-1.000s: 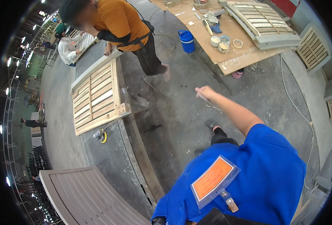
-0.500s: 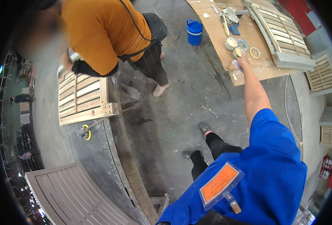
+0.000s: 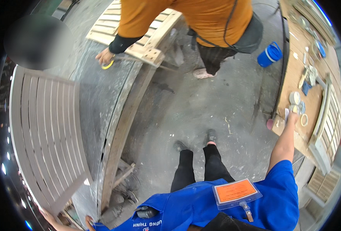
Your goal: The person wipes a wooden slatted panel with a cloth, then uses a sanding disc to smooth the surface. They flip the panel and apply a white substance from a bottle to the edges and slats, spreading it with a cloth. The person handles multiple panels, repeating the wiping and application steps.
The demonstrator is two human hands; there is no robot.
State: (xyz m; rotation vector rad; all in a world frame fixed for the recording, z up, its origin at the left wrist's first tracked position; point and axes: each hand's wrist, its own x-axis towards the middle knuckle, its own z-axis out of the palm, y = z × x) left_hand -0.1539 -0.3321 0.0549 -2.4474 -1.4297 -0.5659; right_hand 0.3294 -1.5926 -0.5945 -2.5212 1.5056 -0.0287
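Two hands belong to the person in the blue shirt, and they work far apart. At about three o'clock the right hand (image 3: pixel 292 117) reaches out over the raw wooden tabletop (image 3: pixel 293 69); its fingers rest at a small round white container (image 3: pixel 294 97) and a clear lidded jar (image 3: pixel 301 107), with a white ring of tape (image 3: pixel 304 120) just beside it. How far that hand is open, and whether it has hold of anything, I cannot tell, as it is small and partly turned away. At about seven o'clock the left hand (image 3: pixel 51 216) sits at the lower edge, its fingers closed on the bottom corner of a large grey slatted wooden panel (image 3: pixel 43 134), which leans tilted over the dusty grey workbench (image 3: pixel 97 100).

On the tabletop, toward two o'clock, lie a pale slatted shutter (image 3: pixel 328 127) and assorted small tools. A blue plastic bucket (image 3: pixel 270 54) stands on the concrete floor (image 3: pixel 216 107) near one o'clock. At twelve o'clock a co-worker in an orange shirt bends over an unpainted slatted wooden frame (image 3: pixel 139 34), one hand (image 3: pixel 104 57) down on the workbench by a yellow object.
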